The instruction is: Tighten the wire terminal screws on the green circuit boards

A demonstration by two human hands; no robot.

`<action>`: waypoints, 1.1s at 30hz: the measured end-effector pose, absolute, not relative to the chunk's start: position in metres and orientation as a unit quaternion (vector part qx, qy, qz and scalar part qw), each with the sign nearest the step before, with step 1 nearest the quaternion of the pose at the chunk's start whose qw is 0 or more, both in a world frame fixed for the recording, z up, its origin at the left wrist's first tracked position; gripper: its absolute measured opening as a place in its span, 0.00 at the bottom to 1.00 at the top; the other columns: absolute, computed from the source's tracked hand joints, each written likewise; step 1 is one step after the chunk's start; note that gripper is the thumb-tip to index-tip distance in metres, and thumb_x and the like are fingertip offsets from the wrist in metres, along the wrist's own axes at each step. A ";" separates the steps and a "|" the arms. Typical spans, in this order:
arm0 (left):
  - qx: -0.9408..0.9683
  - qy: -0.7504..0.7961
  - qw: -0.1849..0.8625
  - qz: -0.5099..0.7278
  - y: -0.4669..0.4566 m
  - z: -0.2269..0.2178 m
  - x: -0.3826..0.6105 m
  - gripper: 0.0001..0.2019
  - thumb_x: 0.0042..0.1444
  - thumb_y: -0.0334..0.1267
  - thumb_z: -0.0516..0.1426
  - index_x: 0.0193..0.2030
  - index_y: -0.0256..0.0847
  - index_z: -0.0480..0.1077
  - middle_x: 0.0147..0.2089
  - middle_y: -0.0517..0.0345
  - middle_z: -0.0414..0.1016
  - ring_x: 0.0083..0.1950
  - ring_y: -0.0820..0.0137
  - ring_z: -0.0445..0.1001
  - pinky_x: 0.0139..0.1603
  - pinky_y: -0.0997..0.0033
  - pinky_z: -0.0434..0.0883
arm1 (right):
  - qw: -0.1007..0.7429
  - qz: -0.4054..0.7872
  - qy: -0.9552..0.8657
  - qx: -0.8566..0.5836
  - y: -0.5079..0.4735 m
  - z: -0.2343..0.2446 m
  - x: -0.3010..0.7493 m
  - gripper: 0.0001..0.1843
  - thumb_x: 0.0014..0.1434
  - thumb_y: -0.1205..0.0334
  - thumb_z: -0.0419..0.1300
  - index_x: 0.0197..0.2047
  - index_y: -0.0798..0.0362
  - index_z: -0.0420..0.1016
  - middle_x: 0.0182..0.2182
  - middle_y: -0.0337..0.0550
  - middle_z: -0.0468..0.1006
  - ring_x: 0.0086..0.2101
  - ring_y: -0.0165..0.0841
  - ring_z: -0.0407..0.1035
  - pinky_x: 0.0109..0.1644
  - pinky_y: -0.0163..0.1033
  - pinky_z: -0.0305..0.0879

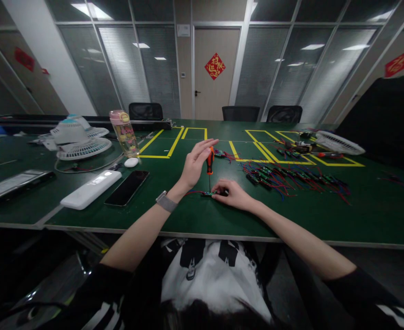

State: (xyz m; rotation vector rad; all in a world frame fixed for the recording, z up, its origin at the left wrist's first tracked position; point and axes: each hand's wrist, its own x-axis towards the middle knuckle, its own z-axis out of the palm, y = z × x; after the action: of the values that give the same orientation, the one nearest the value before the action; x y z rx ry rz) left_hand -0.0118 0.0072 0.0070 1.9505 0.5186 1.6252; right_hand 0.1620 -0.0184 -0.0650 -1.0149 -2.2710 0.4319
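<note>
An orange and black screwdriver (210, 161) stands upright with its tip down on a small green circuit board (208, 194). My left hand (194, 164) is at its handle, the fingers stretched along and over the top, steadying it between thumb and fingers. My right hand (232, 193) pinches the right end of the board against the table, fingers curled. Red wires (194, 192) run out from the board's left end. Just behind the screwdriver lies another small board with wires (222, 154).
To the right spreads a heap of wired circuit boards (291, 176). A phone (127, 188), a white power bank (91, 189), a pink-lidded bottle (124, 134) and white fans (81, 137) are on the left. Yellow tape (154, 156) marks the green table (325, 220).
</note>
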 end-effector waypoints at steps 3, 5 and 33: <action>0.712 0.174 0.330 0.594 0.008 0.006 -0.011 0.16 0.63 0.36 0.48 0.54 0.45 0.71 0.60 0.54 0.70 0.59 0.65 0.70 0.62 0.58 0.63 | 0.304 0.162 -0.857 -0.383 -0.019 -0.064 0.162 0.04 0.55 0.65 0.62 0.35 0.55 0.76 0.26 0.39 0.70 0.28 0.29 0.63 0.34 0.35 0.60; 0.701 0.175 0.358 0.592 0.007 0.006 -0.010 0.16 0.62 0.35 0.48 0.54 0.44 0.71 0.59 0.53 0.71 0.55 0.66 0.74 0.60 0.59 0.66 | 0.305 0.163 -0.857 -0.382 -0.019 -0.064 0.162 0.04 0.55 0.65 0.62 0.35 0.55 0.76 0.27 0.39 0.70 0.29 0.29 0.63 0.34 0.35 0.60; 0.720 0.221 0.258 0.606 -0.002 0.009 -0.010 0.12 0.54 0.40 0.60 0.45 0.44 0.75 0.43 0.55 0.76 0.42 0.71 0.74 0.43 0.70 0.71 | 0.313 0.169 -0.853 -0.382 -0.019 -0.066 0.163 0.04 0.54 0.65 0.63 0.35 0.55 0.76 0.26 0.39 0.71 0.28 0.29 0.64 0.33 0.34 0.60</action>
State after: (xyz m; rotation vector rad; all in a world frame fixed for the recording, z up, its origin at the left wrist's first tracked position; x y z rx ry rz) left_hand -0.0100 -0.0024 0.0088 1.9509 0.5995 1.6418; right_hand 0.1626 -0.0189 -0.0655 -1.0074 -2.2505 0.4457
